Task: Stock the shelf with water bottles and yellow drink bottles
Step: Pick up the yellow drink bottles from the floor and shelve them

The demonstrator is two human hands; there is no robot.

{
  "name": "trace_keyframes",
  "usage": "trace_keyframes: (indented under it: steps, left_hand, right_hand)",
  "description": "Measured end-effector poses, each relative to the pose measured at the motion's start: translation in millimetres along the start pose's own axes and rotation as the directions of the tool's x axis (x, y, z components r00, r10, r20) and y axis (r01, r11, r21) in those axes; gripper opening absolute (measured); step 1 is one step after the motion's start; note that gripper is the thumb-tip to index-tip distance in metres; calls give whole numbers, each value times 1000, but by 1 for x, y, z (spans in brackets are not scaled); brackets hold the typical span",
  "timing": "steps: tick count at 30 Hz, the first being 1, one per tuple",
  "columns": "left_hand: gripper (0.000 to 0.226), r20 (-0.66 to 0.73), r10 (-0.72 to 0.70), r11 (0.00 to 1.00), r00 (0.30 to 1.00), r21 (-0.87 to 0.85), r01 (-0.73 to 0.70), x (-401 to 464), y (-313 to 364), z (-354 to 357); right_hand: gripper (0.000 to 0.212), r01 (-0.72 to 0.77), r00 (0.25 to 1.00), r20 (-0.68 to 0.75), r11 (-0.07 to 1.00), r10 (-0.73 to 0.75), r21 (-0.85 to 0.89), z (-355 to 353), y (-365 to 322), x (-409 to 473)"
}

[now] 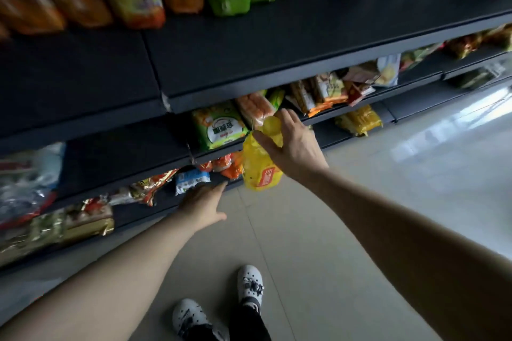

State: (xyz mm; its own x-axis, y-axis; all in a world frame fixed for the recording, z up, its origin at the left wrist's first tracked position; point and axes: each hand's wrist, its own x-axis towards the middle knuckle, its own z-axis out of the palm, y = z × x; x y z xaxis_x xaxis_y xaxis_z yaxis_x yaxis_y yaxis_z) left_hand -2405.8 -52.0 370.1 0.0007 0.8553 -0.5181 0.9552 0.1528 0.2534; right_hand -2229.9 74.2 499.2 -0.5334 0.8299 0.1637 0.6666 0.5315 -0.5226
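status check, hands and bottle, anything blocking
Right hand gripping yellow drink bottle by its neck. Left hand open, empty, near lower shelf edge. Snack packs there.

Matt dark shelf (249, 44), glossy tiled floor (318, 230), translucent plastic yellow bottle (259, 166)

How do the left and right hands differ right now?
The right hand grips a yellow drink bottle by its neck; the left hand holds nothing. The right hand's fingers curl in a closed grip; the left hand's are spread open. The left hand reaches lower, toward the bottom shelf edge. Both arms are bare and extended toward the shelving.
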Motion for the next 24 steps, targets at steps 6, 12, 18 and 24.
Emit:
trace_keyframes:
  steps: [6, 12, 18, 24]
  left_hand:
    - [80, -320, 98, 972, 942, -172, -160, -93, 27, -148]
    - [54, -537, 90, 966, 839, -156, -204, -186, 30, -261]
    - [50, -774, 104, 990, 625, 22, -138, -269, 13, -334]
    - [55, -850, 77, 997, 522, 62, -46, -336, -22, -388]
  right_hand:
    - [58, 175, 961, -200, 980, -191, -95, -143, -122, 43]
    - [60, 254, 881, -340, 934, -330, -250, -241, -240, 72]
    - [49, 336, 812, -388, 893, -436, -300, -297, -347, 83]
    - [52, 381, 774, -439, 890, -455, -251, -322, -431, 96]
